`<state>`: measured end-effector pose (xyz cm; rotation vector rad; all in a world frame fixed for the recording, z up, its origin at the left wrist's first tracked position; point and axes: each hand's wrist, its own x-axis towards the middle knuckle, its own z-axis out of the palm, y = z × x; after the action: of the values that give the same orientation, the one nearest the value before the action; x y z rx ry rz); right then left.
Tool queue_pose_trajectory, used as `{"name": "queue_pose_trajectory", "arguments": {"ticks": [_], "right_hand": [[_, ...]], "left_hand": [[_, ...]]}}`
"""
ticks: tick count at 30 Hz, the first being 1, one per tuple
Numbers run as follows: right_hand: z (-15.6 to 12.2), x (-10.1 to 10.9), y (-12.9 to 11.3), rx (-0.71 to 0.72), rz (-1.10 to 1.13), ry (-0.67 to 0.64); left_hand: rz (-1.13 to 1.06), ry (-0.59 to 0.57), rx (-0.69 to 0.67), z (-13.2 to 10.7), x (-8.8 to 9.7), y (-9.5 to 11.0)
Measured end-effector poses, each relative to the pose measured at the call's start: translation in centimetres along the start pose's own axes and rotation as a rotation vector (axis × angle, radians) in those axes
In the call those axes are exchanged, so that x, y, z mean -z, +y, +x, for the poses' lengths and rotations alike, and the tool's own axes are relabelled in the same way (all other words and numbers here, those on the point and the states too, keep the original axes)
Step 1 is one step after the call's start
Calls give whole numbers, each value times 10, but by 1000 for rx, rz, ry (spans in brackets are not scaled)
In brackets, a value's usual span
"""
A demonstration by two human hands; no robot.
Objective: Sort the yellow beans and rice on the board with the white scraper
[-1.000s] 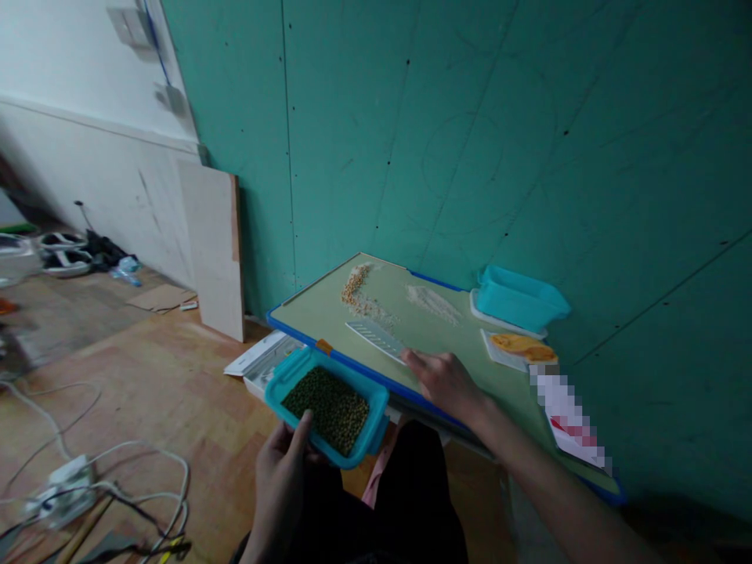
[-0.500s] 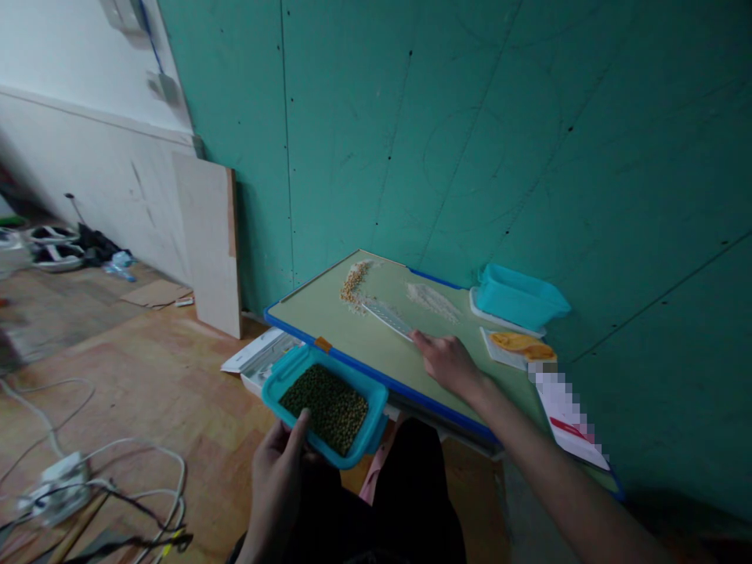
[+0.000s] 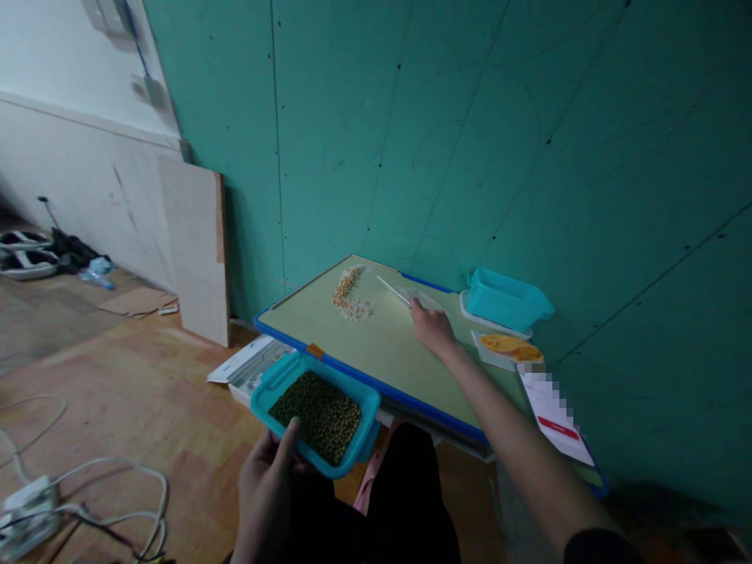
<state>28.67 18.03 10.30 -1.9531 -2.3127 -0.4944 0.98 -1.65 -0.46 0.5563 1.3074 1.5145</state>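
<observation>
**Tub of beans in the left hand, pale strip in the right**

The left hand [image 3: 267, 489] grips a teal tub [image 3: 352, 446] by its near wall, with the thumb over the rim and the fingers underneath. The tub is open and filled with small green beans [image 3: 316, 407]. It hangs in the air just off the desk's front edge, near the front left corner and above the person's dark lap.

The right hand [image 3: 433, 329] reaches far across the desk [image 3: 381, 352], close to its back edge. Its fingers are closed on the near end of a flat pale strip [image 3: 392, 290]. The strip slants away to the left, and I cannot tell whether its far end touches the desk top.

Just left of the strip, a pile of yellowish grains [image 3: 349, 291] lies near the back left corner. A patch of white grains [image 3: 428, 298] shows beyond the right hand, partly hidden by it.

At the back right corner a second teal tub [image 3: 506, 298] stands on a white lid [image 3: 470, 312]. Nearer along the right edge, a small white tray [image 3: 487, 352] holds something orange [image 3: 510, 345], followed by a sheet of paper [image 3: 555, 415].

An orange tab [image 3: 317, 350] sits on the blue front edge. A white tray [image 3: 247, 368] shows below the front left corner, and a wooden board [image 3: 197, 251] leans against the wall to the left.
</observation>
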Motion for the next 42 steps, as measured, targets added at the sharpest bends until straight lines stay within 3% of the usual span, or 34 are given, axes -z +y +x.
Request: {"name": "queue_pose_trajectory", "arguments": {"ticks": [7,13,17,27,34,42], "right_hand": [[5,2,4,-219,162,121],[0,12,-28,-189,363,246],[14,14,-48,-244,542,263],[54,-11,-64,-457,833,343],[57,-23,-53,-555,829,365],[54,-37,-20,-587,874,502]], "left_hand": [[-42,-53,5,1,2,-1],[16,-26,3,1,2,0],[16,-43,-2,0,1,0],[-28,-31,52,3,2,-7],[-48,-18,65,0,-1,-2],[-57,-13,48,-2,-3,0]]}}
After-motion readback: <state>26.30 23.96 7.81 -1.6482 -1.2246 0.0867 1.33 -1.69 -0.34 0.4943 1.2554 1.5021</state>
